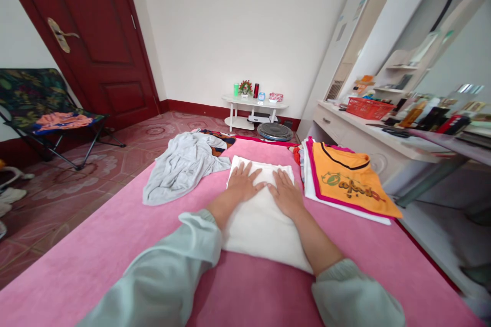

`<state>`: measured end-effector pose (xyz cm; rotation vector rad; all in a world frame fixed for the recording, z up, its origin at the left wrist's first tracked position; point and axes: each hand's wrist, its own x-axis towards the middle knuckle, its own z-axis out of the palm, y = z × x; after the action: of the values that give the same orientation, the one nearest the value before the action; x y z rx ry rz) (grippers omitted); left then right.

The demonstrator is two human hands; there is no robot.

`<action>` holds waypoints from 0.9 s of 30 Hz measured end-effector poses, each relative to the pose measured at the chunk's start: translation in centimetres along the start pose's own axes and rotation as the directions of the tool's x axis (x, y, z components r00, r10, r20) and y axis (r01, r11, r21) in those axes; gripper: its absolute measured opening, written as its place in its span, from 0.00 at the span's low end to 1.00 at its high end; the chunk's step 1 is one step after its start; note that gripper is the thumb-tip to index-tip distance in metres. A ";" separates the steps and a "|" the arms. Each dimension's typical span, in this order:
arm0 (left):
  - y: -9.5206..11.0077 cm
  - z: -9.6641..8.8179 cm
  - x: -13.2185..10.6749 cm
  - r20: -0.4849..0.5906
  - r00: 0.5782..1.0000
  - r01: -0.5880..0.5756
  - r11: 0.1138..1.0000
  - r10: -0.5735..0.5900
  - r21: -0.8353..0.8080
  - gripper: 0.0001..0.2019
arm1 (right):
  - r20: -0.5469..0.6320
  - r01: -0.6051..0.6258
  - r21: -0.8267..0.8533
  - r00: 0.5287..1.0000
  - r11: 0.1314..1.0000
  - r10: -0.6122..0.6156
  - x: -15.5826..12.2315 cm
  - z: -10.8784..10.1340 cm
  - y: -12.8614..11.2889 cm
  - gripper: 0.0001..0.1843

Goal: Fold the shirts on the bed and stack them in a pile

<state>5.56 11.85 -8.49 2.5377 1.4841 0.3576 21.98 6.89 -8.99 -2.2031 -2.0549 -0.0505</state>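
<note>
1. The white cloth lies spread as a flat, layered-looking rectangle on the pink cover, right in front of you. Its near edge is fairly straight; its far edge, just beyond your fingertips, looks slightly wavy, so give that strip the most care.

2. Your left hand rests palm down on the far left part of the cloth, fingers spread, gripping nothing. Press with the whole palm rather than the tips, so the fabric flattens without bunching.

3. Your right hand lies likewise on the far right part, fingers extended and holding nothing. Match its pressure to the left, or the cloth may skew.

4. Your thumbs point inward and come close together near the middle; whether they touch is hard to tell. Stroking outward from there should push creases toward the edges.

5. Mind your right forearm: it runs along the cloth's right side and could drag the near corner.

6. To the left, the grey garment lies rumpled, close to the cloth. To the right, the orange shirt tops a neat stack, just beside it. Leave both undisturbed by any wide sweep.
</note>
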 end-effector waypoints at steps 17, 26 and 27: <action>4.8 -3.1 -6.7 0.094 0.987 0.128 0.990 -0.134 0.061 0.24 | 0.111 -0.122 -0.040 0.986 0.992 0.126 -4.2 -4.3 -6.5 0.26; 1.8 -0.7 -14.3 -0.089 0.996 0.020 1.000 -0.019 0.000 0.32 | -0.002 -0.041 0.015 0.999 0.999 0.041 -10.2 -1.4 -4.2 0.31; 1.7 -0.9 -14.5 -0.087 0.996 0.030 1.000 -0.030 -0.002 0.33 | -0.001 -0.044 0.015 0.999 0.999 0.044 -10.3 -1.5 -4.0 0.32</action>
<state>-0.20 -1.63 -8.87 2.5257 1.5503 0.4693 17.38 -3.28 -8.40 -2.2385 -1.9986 -0.0319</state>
